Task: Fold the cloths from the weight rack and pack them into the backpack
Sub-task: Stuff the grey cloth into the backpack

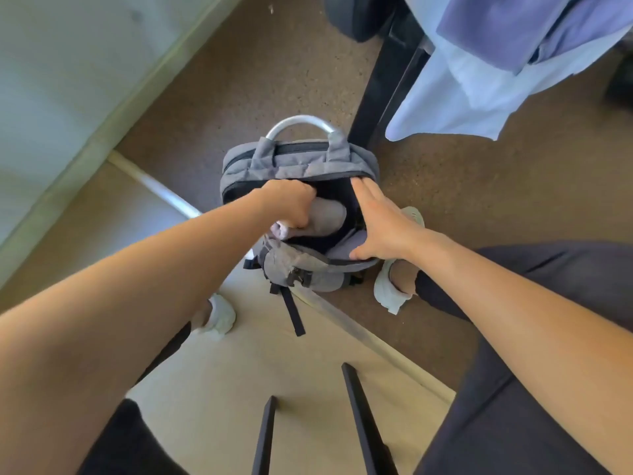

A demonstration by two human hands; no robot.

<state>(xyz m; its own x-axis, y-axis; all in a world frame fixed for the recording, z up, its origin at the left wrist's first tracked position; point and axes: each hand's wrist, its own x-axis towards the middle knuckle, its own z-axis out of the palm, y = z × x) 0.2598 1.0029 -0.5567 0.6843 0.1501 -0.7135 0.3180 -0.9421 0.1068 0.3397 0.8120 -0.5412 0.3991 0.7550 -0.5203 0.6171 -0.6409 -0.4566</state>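
**Inspector:** Position of the backpack (298, 164)?

**Assistant:** Centre of frame, upright on the brown floor (479, 200), main compartment open.

**Inspector:** Hands?

**Assistant:** Left hand (291, 204) is inside the opening, fingers curled round a folded beige cloth (327, 219). Right hand (380, 224) has straight fingers held together, pressed flat on the opening's right wall, thumb at the front rim.

**Inspector:** Remaining cloths?

**Assistant:** Upper right: purple cloth (513, 25) over pale blue cloth (455, 94), hanging beside the black rack post (387, 80).

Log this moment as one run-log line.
step: packing | left hand: grips folded cloth in backpack | right hand: flat against opening edge | rack: cloths hanging
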